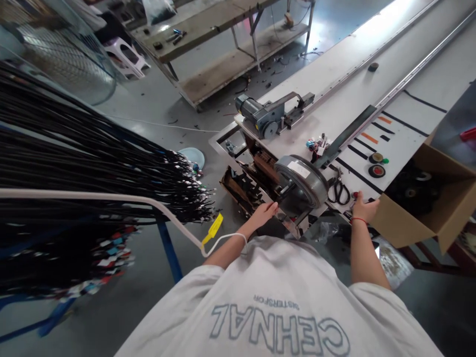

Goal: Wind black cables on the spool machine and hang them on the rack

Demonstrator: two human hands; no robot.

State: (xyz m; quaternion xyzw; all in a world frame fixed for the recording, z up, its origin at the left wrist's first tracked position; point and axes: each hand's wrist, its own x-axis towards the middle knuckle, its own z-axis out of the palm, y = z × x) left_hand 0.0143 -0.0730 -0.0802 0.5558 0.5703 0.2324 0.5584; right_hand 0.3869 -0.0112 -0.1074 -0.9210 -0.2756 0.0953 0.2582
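Note:
My left hand is beside the near end of the shaft of a large grey reel. Its fingers are pressed together, and whatever lies between them is too small to make out. At the near edge of the white workbench, my right hand rests with thumb and fingers apart, the thumb close to a small red part. Black-handled scissors lie just left of that hand. Beyond it are a tape roll with a red centre and another tape roll next to a green piece.
Bundles of black cables hang on a blue rack to my left. A white cord with a yellow tag crosses by my left forearm. An open cardboard box stands at the right. A motor unit sits on the bench.

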